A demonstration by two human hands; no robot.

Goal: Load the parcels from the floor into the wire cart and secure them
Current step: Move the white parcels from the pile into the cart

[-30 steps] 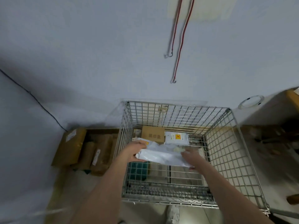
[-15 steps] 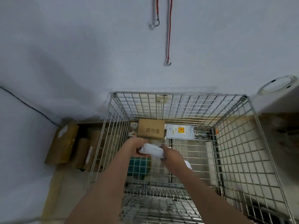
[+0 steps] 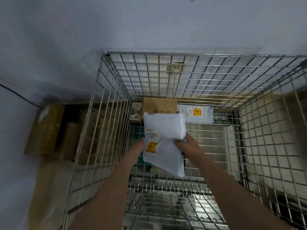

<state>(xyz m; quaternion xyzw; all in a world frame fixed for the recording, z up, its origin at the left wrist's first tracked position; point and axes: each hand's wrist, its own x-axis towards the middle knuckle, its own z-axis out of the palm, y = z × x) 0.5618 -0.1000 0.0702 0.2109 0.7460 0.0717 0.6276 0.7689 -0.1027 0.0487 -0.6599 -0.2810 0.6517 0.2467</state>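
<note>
Inside the wire cart [image 3: 114, 90], the white mailer bag [image 3: 163, 140] is now held lower and turned lengthwise, no longer crosswise as a second ago. It is pinched by the right hand [image 3: 186, 146] and supported by the left hand [image 3: 137, 147] (its fingers are hidden). Release near the brown box [image 3: 159, 106] seems close.

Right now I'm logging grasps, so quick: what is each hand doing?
Left hand: mostly hidden behind the white poly mailer, against its left edge; grip cannot be told.
Right hand: fingers closed on the mailer's right edge, holding it inside the wire cart.
</note>
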